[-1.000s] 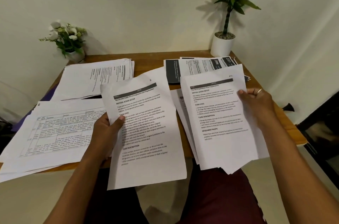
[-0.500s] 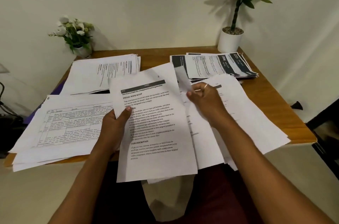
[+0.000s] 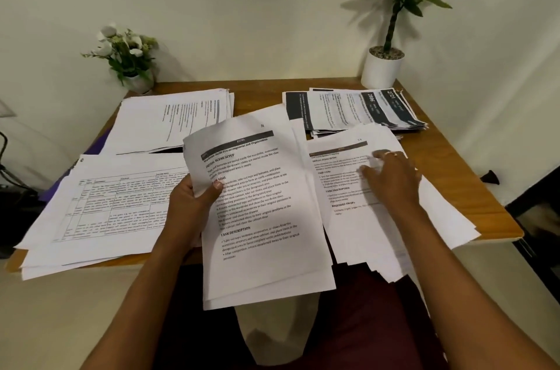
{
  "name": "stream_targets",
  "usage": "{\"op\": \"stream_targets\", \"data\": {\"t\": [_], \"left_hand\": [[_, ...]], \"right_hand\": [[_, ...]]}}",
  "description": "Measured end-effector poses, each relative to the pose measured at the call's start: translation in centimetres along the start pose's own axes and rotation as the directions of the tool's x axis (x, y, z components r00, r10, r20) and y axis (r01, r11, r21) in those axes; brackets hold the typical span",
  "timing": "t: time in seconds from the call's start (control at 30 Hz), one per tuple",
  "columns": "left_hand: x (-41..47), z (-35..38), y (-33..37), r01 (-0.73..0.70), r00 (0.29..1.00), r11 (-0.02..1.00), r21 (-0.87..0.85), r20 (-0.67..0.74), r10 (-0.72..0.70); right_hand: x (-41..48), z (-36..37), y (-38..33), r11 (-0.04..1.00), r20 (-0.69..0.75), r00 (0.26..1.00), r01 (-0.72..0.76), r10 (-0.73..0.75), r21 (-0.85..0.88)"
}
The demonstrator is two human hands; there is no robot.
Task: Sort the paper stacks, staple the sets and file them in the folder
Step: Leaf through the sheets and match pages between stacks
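Wooden surface (image 3: 454,175), papers in several stacks.

- Far beyond and left of the left grip, at the back corner: small flower pot (image 3: 141,82) holding white blooms and green leaves.
- Just left of the left grip: table-printed stack (image 3: 106,203), flat, with its near edge overhanging the surface. A purple edge (image 3: 100,142) shows from beneath it; cannot tell what it is.
- Beyond the left grip: far-left stack (image 3: 175,118), flat, its text turned sideways to the person.
- Left grip (image 3: 188,206): clamped on the held sheets (image 3: 260,212), thumb on the printed face and fingers curled behind the left margin. There are more than one sheet, judging by the bottom edges. They are raised and tilted, with the lower part hanging past the surface edge over the lap. The heading reads "INITIAL SCENE SETUP".
- Between the two grips: the held sheets' right edge overlaps the loose stack (image 3: 357,236).
- Right grip (image 3: 391,178): fingers apart and nearly straight, resting flat on the top page of the loose stack and clamping nothing. There is a ring (image 3: 394,154) on one finger. This stack is fanned unevenly and spills over the near edge.
- Beyond the right grip: dark-banded stack (image 3: 354,109), flat and slightly fanned.
- Further beyond the right grip, at the back corner: white pot (image 3: 382,68) holding a tall green plant in pebbles.
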State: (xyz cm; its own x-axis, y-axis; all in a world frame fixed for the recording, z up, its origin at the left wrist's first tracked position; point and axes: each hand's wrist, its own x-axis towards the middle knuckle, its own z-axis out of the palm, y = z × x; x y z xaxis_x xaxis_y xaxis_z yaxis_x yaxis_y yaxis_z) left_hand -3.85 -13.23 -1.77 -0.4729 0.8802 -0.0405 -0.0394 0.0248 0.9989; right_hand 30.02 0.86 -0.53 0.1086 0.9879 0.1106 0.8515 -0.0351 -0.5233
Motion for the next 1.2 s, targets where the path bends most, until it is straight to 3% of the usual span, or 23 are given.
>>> {"op": "stream_targets", "data": {"t": [0.1, 0.5, 0.6, 0.63, 0.7, 0.8, 0.9, 1.0, 1.2], "left_hand": [[-0.1, 0.0, 0.1, -0.024, 1.0, 0.999, 0.046, -0.005, 0.024], [-0.1, -0.3, -0.1, 0.032, 0.999, 0.999, 0.017, -0.021, -0.032], [0.0, -0.4, -0.2, 0.034, 0.999, 0.998, 0.046, -0.024, -0.033], [0.0, -0.4, -0.3, 0.028, 0.999, 0.998, 0.059, -0.022, -0.027], [0.1, -0.4, -0.3, 0.026, 1.0, 0.997, 0.07, -0.017, -0.025], [0.3, -0.4, -0.4, 0.036, 0.999, 0.997, 0.066, -0.009, -0.035], [0.3, -0.4, -0.4, 0.035, 0.999, 0.998, 0.054, -0.004, -0.035], [0.1, -0.6, -0.3, 0.029, 1.0, 0.998, 0.055, 0.005, -0.029], [0.2, -0.5, -0.3, 0.035, 0.999, 0.993, 0.116, -0.021, -0.032]], "right_hand": [[0.6, -0.5, 2.2, 0.992, 0.045, 0.994, -0.094, 0.098, -0.088], [3.0, -0.9, 3.3, 0.988, -0.023, 0.993, -0.114, 0.118, 0.108], [2.8, -1.0, 3.3, 0.991, -0.086, 0.987, -0.132, 0.134, 0.025], [2.5, -1.1, 3.0, 0.993, -0.124, 0.985, -0.118, 0.119, 0.013], [1.7, -1.3, 1.5, 0.987, -0.153, 0.988, 0.001, 0.024, 0.159], [-0.3, -1.6, -2.9, 0.859, 0.047, 0.987, 0.112, -0.156, 0.5], [-2.4, -0.8, -7.0, 0.73, 0.26, 0.921, 0.036, -0.289, 0.682], [-3.2, 0.7, -9.1, 0.72, 0.315, 0.9, -0.003, -0.3, 0.694], [-2.7, 2.2, -9.6, 0.727, 0.407, 0.899, -0.169, -0.163, 0.665]]}}
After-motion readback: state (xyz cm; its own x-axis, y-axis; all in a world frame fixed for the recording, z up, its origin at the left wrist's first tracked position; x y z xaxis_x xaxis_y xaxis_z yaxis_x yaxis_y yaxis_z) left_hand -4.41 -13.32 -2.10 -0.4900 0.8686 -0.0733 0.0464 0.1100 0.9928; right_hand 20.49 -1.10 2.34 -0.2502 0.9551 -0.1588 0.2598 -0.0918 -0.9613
